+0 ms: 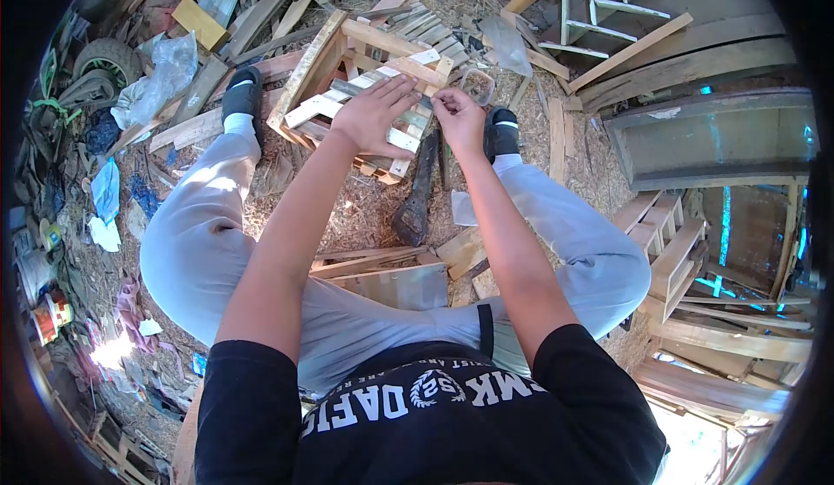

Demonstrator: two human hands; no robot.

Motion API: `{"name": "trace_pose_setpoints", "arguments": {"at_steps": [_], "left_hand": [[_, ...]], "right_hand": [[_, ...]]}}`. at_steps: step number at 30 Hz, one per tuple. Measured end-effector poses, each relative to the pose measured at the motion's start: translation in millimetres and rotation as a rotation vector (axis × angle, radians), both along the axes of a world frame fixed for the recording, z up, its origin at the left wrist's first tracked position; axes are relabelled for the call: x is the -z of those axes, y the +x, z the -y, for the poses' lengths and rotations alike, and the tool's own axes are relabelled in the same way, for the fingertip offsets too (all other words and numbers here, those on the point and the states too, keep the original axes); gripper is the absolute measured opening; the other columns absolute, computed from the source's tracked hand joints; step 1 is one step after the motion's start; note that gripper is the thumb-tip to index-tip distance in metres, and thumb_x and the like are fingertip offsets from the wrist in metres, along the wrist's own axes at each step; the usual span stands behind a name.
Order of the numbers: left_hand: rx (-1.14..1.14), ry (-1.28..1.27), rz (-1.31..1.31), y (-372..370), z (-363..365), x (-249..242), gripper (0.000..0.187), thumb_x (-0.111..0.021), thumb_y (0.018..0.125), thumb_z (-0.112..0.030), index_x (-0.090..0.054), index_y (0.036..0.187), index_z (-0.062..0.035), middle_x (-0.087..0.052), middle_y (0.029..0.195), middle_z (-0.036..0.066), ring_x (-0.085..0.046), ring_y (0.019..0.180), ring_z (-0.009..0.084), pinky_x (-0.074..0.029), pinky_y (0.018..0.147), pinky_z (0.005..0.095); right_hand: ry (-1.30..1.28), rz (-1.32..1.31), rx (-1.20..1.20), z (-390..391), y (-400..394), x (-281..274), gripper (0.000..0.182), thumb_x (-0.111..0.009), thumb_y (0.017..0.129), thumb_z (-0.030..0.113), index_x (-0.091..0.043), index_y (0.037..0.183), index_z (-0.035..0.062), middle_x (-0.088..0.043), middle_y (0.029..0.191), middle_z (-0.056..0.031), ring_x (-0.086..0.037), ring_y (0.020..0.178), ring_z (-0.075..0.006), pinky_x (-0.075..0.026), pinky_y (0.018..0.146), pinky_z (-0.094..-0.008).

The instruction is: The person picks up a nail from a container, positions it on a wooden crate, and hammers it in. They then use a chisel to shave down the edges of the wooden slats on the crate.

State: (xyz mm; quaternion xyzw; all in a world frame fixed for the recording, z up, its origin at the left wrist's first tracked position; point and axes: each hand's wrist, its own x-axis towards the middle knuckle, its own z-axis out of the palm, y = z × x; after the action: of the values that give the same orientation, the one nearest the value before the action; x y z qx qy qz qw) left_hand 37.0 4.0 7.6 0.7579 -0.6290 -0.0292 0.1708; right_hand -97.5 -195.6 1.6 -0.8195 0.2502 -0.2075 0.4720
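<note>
My left hand (376, 118) lies flat with its fingers spread on the pale wooden slats (328, 107) of a small wooden frame. At the slats' right end, my right hand (460, 122) has its thumb and fingers pinched together; whatever is between them is too small to make out. The wooden frame (319, 63) stands tilted on the ground between my feet. Just beyond my right hand sits a small clear container (477, 83) with small contents. Below the hands lies a dark, long tool (415, 202) with a broad near end.
Sawdust and wood scraps cover the ground. Loose boards (269, 11) lie at the upper left, near a small wheel (108, 63) and a plastic bag (172, 66). A slatted rack (599, 20) is at the upper right. Wooden crates (669, 250) stand right of my leg.
</note>
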Motion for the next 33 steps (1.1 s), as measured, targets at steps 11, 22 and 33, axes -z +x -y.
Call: {"name": "trace_pose_setpoints", "arguments": {"at_steps": [11,22,33], "left_hand": [[0.003,-0.024,0.002,1,1,3,0.121,-0.069,0.08,-0.09,-0.046,0.167,-0.0078,-0.038,0.177,0.018,-0.032,0.166,0.0332,-0.024,0.138,0.0472],[0.018,-0.032,0.013,1,1,1,0.12,-0.07,0.082,-0.088,-0.046,0.165,-0.0051,-0.038,0.177,0.019,-0.034,0.165,0.035,-0.026,0.138,0.0494],[0.021,-0.029,-0.021,1,1,-1,0.119,-0.073,0.08,-0.086,-0.047,0.165,-0.0058,-0.035,0.179,0.018,-0.031,0.166,0.034,-0.025,0.138,0.0505]], "right_hand": [[-0.047,-0.03,-0.016,0,1,-7,0.008,-0.082,0.097,0.008,-0.081,0.102,0.0024,-0.082,0.09,-0.0042,-0.076,0.081,-0.0077,-0.058,0.073,-0.0269],[-0.258,0.011,-0.147,3,2,-13,0.011,-0.081,0.092,0.008,-0.078,0.103,0.0037,-0.079,0.094,-0.015,-0.079,0.082,-0.0304,-0.06,0.074,-0.0391],[-0.406,0.095,-0.201,3,0,-9,0.008,-0.079,0.09,0.006,-0.073,0.094,0.0041,-0.076,0.094,-0.0148,-0.075,0.088,-0.0379,-0.058,0.081,-0.0455]]}}
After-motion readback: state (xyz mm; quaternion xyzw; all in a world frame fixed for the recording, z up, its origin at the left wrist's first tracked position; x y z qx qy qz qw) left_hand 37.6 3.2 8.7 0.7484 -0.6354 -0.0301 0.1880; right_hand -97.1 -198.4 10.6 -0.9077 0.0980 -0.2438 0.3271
